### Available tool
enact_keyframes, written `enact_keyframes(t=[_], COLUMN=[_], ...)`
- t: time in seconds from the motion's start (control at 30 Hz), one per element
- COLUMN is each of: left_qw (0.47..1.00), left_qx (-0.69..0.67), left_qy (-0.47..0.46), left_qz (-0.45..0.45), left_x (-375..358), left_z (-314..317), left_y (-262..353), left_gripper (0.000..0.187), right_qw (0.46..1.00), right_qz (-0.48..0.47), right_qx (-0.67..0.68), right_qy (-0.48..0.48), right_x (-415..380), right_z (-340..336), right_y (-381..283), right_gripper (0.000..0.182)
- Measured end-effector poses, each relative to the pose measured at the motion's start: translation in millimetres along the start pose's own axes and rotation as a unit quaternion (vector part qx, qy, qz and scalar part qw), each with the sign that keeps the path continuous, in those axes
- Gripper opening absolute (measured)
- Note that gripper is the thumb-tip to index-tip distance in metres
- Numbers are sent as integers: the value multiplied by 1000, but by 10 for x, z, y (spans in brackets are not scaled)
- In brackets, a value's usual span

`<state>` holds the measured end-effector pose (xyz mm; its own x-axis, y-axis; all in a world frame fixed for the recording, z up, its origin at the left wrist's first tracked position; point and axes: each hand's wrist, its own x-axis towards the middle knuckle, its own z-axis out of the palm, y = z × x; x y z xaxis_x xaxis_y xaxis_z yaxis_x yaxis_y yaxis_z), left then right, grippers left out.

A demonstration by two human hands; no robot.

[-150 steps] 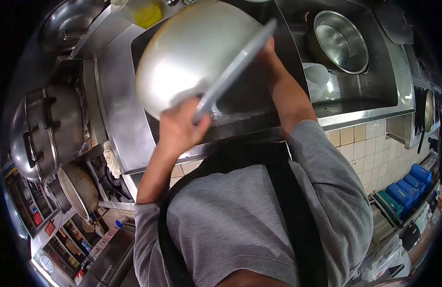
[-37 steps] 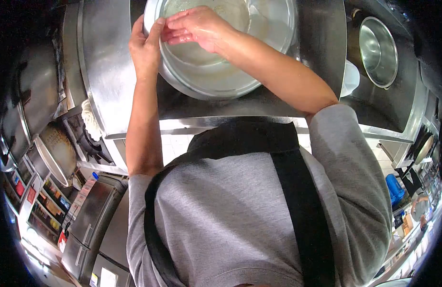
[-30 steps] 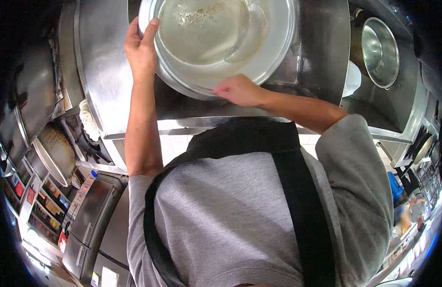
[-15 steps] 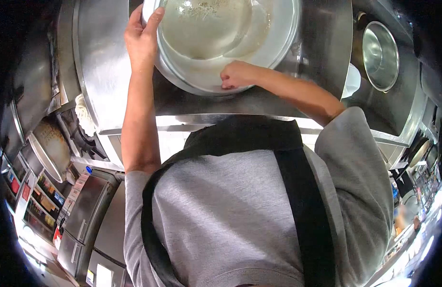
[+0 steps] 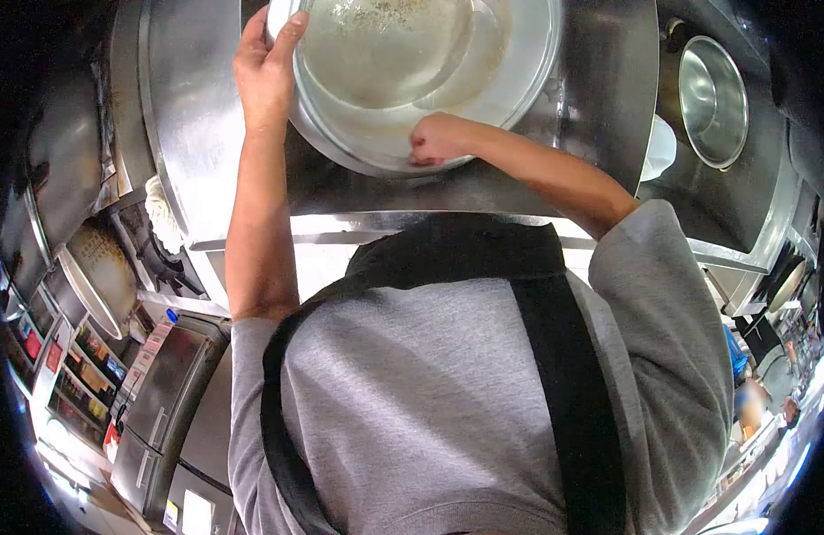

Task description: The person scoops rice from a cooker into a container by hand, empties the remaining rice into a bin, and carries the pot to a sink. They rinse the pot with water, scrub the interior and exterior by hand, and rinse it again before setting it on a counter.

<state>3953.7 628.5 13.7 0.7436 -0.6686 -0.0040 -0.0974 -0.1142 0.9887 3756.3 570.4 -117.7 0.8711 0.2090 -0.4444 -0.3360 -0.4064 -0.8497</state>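
Observation:
A large, round, pale basin [image 5: 530,76] is at the top of the head view, over a dark metal sink area. Cloudy liquid or residue with dark specks shows on its inside. My left hand [image 5: 267,78] grips the basin's left rim, thumb toward the inner side and fingers on the outside. Inside the near wall, my right hand [image 5: 439,140] is closed in a fist against the surface. Whatever its fingers may hold is hidden. The basin's far edge lies outside the picture.
A shiny steel bowl [image 5: 713,102] stands at the right, with a white rounded item [image 5: 659,148] beside it. To the left is a steel counter [image 5: 195,116] with a white cloth [image 5: 162,214] near its edge. A metal refrigerator [image 5: 158,419] is at lower left. Another person [image 5: 751,406] appears blurred far right.
My right hand shifts very slightly along the basin's near wall. My left hand keeps its grip on the rim, and the view tilts a little.

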Motion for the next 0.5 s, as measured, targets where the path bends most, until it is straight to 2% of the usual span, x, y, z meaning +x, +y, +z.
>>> enact_keyframes(t=[0.03, 0.1, 0.17, 0.27, 0.4, 0.47, 0.5], left_qw=[1000, 988, 993, 996, 995, 997, 998], left_qx=[0, 148, 112, 74, 89, 74, 57], left_qy=[-1, 33, 32, 41, 30, 34, 39], left_qz=[0, -16, -19, -8, 18, 2, -12], left_x=[5, 27, 15, -5, 33, 15, 18], left_z=[-38, -96, -78, -50, -98, -74, -68], left_y=[-28, -70, -77, -78, -140, -120, -104], left_gripper=[37, 46, 45, 44, 42, 42, 41], right_qw=[1000, 999, 996, 998, 993, 999, 999], right_qz=[4, 9, -59, -16, -13, -23, -25], right_qx=[-24, -51, -58, -66, -115, -25, -25], right_qy=[-6, -11, 37, -8, -14, 15, 16], right_x=[-55, -40, 83, 60, 9, 128, 115], right_z=[6, -10, -5, 22, 19, 29, 20], right_y=[57, 46, -120, 14, 142, -64, -82], right_gripper=[28, 29, 31, 31, 30, 30, 30])
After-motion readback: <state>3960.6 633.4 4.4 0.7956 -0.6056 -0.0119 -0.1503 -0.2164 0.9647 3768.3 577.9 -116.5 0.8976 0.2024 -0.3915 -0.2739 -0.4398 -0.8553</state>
